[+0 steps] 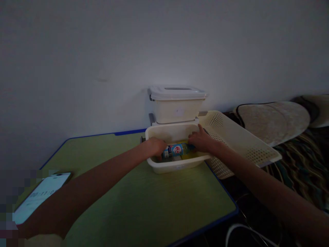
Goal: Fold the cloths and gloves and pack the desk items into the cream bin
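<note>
Both my arms reach forward into an open white plastic box (174, 165) at the far edge of a green table (144, 202). A small bottle (176, 150) with a blue and red label lies on its side inside the box. My left hand (155, 145) is closed around the bottle's left end. My right hand (202, 140) grips its right end, with the index finger sticking up. A closed white box with a lid (177, 104) stands just behind, against the wall.
A white perforated basket (239, 140) leans tilted off the table's right side. A phone (41, 197) with a lit screen lies at the table's near left. Cushions (275, 120) and patterned fabric lie to the right; cables hang below the table edge.
</note>
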`<state>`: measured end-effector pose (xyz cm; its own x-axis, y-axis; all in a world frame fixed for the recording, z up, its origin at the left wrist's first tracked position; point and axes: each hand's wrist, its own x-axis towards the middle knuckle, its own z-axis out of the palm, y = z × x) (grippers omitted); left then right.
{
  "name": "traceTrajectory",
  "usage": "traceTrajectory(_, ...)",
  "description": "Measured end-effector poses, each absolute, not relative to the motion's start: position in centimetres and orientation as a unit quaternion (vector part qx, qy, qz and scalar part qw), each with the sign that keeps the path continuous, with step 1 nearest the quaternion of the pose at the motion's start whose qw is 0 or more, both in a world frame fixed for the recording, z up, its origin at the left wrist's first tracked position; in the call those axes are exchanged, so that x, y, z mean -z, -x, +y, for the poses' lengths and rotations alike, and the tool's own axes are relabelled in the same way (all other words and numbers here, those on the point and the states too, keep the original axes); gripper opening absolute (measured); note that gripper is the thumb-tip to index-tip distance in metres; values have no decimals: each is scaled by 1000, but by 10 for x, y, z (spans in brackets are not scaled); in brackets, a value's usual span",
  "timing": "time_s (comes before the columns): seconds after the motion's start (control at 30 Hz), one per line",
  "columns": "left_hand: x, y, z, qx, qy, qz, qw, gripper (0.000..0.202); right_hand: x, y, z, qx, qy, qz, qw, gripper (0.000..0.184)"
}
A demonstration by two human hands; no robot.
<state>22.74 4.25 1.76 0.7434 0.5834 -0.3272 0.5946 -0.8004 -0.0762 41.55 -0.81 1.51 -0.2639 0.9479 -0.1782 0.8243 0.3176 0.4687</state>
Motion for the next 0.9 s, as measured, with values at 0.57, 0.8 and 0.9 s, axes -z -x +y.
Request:
traceTrajectory(0.57,-63,-198,72,-369,-889,260,-82,24,-80,-466,0,-187,-601,738,-245,16)
traceTrajectory(0.8,-77,-202,108,-517,-797,311,37,51,-81,-496,48,-103,-609,590,-520,45)
traceTrajectory(0.9,-77,-207,116,-481,-801,344,97,52,-78,-500,63,-23,-607,599,-522,56)
